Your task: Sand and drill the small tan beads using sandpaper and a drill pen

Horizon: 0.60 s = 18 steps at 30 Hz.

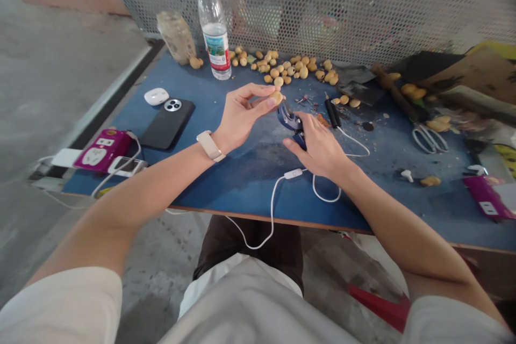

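Note:
Near the middle of the table, my left hand (242,113) pinches a small tan gourd (276,98) between thumb and fingertips. Close to its right, my right hand (320,142) is wrapped around dark blue hand pruners (289,119). Their metal jaws point up and left, beside the held gourd; whether they touch it I cannot tell. Just beyond the hands, several similar small gourds (303,71) lie in a loose row along the mesh. A black pen-like tool (332,113) with a white cable lies to the right of my right hand.
A water bottle (217,48) and a cloudy jar (176,37) stand at the back left. A phone (168,124), white mouse (156,97) and purple power strip (105,149) are on the left. Scissors (429,138) lie right. A white cable (272,209) hangs over the blue table's (242,188) front edge.

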Motion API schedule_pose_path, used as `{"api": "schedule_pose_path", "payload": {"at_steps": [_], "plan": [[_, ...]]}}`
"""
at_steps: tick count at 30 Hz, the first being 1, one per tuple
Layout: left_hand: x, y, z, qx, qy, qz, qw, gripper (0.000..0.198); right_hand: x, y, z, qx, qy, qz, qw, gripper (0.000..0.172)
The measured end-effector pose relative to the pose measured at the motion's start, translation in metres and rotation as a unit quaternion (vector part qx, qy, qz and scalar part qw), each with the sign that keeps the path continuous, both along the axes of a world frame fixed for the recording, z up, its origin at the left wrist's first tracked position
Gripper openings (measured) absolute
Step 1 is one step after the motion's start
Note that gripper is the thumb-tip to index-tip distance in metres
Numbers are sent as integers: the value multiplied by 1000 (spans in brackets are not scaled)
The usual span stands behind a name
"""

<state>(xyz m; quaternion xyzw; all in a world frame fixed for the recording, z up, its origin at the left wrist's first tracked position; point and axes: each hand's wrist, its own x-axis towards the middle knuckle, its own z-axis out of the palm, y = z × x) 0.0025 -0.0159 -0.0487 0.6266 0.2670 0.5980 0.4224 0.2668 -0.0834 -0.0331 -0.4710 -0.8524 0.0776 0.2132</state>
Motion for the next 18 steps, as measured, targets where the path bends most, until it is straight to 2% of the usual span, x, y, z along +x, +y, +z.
{"api": "schedule_pose_path", "payload": {"at_steps": [7,10,14,18], "plan": [[4,-8,8,-40,-9,15,999,25,-1,0,-2,8,12,-1,1000,86],[5,-11,12,-64,-13,20,998,25,-2,0,1,4,5,-10,1000,80],[2,-6,11,-80,-18,34,996,26,-2,3,1,12,-42,-62,997,63],[-2,3,6,-95,-21,89,991,26,-2,14,-8,27,-104,-115,988,64]]}}
